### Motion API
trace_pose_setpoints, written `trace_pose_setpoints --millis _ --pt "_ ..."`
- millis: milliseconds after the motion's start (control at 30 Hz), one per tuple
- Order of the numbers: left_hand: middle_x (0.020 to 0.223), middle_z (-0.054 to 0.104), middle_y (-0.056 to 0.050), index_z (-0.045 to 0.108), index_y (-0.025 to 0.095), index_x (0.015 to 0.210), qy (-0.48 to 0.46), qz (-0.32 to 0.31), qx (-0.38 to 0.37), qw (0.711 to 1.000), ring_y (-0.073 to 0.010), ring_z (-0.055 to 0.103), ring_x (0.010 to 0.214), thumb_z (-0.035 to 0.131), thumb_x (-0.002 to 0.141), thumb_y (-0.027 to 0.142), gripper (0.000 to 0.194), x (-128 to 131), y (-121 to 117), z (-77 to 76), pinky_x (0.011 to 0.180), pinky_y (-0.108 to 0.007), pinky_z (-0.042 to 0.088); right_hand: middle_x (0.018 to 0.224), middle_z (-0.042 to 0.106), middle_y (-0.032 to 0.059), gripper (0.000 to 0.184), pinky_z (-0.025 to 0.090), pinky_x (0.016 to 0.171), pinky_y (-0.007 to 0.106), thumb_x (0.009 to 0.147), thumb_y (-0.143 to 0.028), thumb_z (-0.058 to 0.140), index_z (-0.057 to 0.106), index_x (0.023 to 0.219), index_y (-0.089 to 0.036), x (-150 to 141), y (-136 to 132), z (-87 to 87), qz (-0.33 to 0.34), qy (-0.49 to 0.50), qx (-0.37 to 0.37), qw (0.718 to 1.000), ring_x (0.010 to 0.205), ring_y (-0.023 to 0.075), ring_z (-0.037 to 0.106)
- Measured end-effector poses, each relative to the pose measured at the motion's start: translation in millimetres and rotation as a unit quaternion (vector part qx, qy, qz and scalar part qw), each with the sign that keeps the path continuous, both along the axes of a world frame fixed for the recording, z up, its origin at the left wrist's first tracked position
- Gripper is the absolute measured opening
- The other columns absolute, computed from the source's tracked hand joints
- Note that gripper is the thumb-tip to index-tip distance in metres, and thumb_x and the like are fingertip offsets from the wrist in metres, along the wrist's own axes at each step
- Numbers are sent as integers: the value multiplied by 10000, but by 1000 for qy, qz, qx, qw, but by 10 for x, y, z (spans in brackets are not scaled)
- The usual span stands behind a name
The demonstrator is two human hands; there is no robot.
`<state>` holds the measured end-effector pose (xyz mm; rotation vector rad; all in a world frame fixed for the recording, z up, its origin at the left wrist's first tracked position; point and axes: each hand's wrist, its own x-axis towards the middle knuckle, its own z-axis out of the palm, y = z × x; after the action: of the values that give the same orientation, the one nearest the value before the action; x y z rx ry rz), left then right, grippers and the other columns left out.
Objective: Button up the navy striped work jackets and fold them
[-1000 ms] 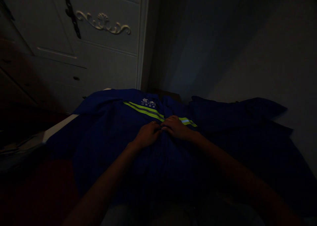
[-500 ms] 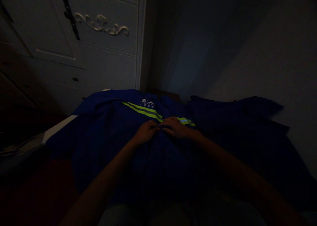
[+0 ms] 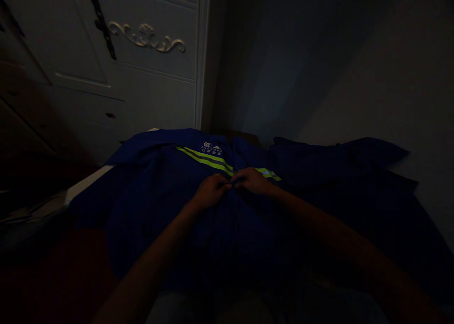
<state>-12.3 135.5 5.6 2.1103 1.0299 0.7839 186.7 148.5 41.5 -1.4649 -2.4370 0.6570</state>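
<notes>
A dark blue work jacket [image 3: 159,196] with a yellow-green reflective stripe [image 3: 207,159] and a small white logo lies spread out in front of me. My left hand [image 3: 210,191] and my right hand [image 3: 252,181] meet at the jacket's middle, just below the stripe. Both have their fingers curled and pinched on the cloth at the front opening. What exactly sits between the fingertips is too dark to make out. A ring shows on my left hand.
A white wardrobe [image 3: 142,68] with carved scrollwork and a dark metal handle stands at the back left. A plain wall [image 3: 336,68] fills the right. The jacket lies on a pale surface whose edge [image 3: 85,184] shows at the left. The room is very dim.
Both hands have stayed at the same spot on the jacket front, with only small finger movements. My right hand's fingers have drawn in closer to the left hand.
</notes>
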Motion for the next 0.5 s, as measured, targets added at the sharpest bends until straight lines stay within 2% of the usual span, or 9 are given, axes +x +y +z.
trace_pose_setpoints --millis 100,233,367,500 --pt "845 619 -58 635 153 796 22 -10 33 999 -177 570 799 466 910 330 270 5 -9 -17 730 -294 399 908 711 11 280 422 739 206 747 -91 648 756 988 -185 -2 11 40 -10 -14 -22 1000 821 125 632" --pt "835 613 -51 607 157 766 28 -8 47 998 -172 557 789 455 922 287 253 13 -6 -34 727 -292 392 874 690 32 272 375 817 260 766 -88 624 766 962 -213 -24 -39 80 39 -69 61 995 862 142 601" --pt "817 617 -43 592 156 726 1 -7 38 999 -163 554 781 486 897 225 212 20 1 -30 737 -285 399 864 646 49 298 308 923 353 765 -47 574 758 927 -215 -41 -92 65 56 -113 134 983 925 165 566" --pt "800 630 -46 619 148 725 -29 19 20 999 -166 567 778 521 874 212 189 35 -5 -24 732 -285 409 836 635 54 266 347 844 302 774 -59 557 746 915 -181 11 -60 5 91 -56 162 981 876 151 548"
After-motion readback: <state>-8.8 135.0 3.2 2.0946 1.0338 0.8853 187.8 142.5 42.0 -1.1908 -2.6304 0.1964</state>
